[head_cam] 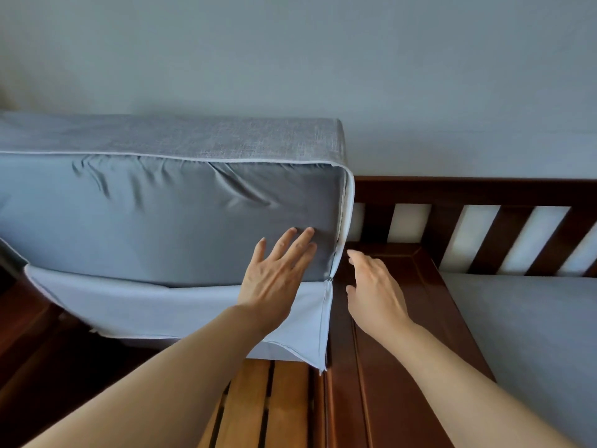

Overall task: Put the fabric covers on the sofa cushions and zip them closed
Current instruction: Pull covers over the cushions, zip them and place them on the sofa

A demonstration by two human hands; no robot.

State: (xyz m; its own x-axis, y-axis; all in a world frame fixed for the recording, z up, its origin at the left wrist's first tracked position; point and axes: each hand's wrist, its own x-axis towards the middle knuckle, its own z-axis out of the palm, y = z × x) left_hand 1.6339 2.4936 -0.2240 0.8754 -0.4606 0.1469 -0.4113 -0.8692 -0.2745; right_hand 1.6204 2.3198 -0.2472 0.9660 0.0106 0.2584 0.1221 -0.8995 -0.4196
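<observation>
Cushion (168,218), standing on its long edge on the slatted wooden sofa frame (381,350), its broad smooth grey face toward me and its top leaning back near the pale wall (323,59). Fabric cover (181,134), woven grey, already wraps the top and far side; its loose lower flap (155,305) hangs unfastened below the cushion and spills onto the slats (258,405). Zipper (330,281), visible at the cushion's near right corner; the teeth above it along the right edge appear parted, those below it appear joined, though I cannot make out the slider clearly.

My left hand (274,276) lies flat on the cushion face near that corner, fingers straight and spread, pressing and holding nothing. My right hand (374,286) hovers just beside the right edge, apart from the fabric, fingers loosely extended and empty.

Step in hand, as I judge it: the cover is mostly on and closing the zip is beginning. The next move calls for my right hand to pinch the slider at the corner while my left hand keeps the filling pushed in and draws the two edges together, so the teeth meet without catching the inner lining. A second cushion (523,334) lies flat at right beside the slatted backrest (484,234).
</observation>
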